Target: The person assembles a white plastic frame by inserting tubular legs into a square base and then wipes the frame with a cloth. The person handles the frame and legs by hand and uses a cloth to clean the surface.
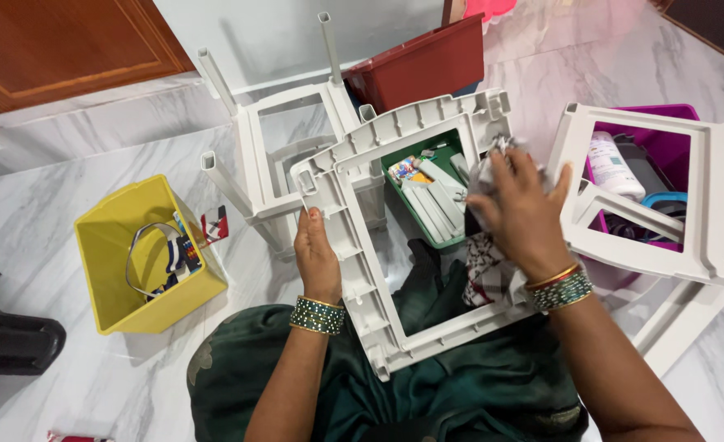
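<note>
Hands first: we hold a white plastic frame [394, 237] on our lap, tilted, its open middle showing what lies on the floor beneath. Our left hand [317, 258] grips the frame's left rail, thumb on top and fingers curled around the edge from below. Our right hand [521, 213] presses a patterned black-and-white cloth [489, 266] against the frame's right rail, fingers bunched and closed on the fabric; the cloth hangs down past the rail over our green garment [427, 385]. Both wrists carry green and gold bangles.

Through the frame's opening we see a green tray [434, 196] on the marble floor [42, 205], holding white strips and small packets. Behind the frame a second white frame [268, 155] stands with its legs pointing up, and a dark red bin [419, 65] sits just past it. To our right a third white frame [673, 205] lies over a magenta bin [681, 147] holding a white bottle. To our left, well apart, a yellow bin [145, 258] stands tilted with straps and small items inside. A dark object shows at the left edge; we cannot tell what it is.
</note>
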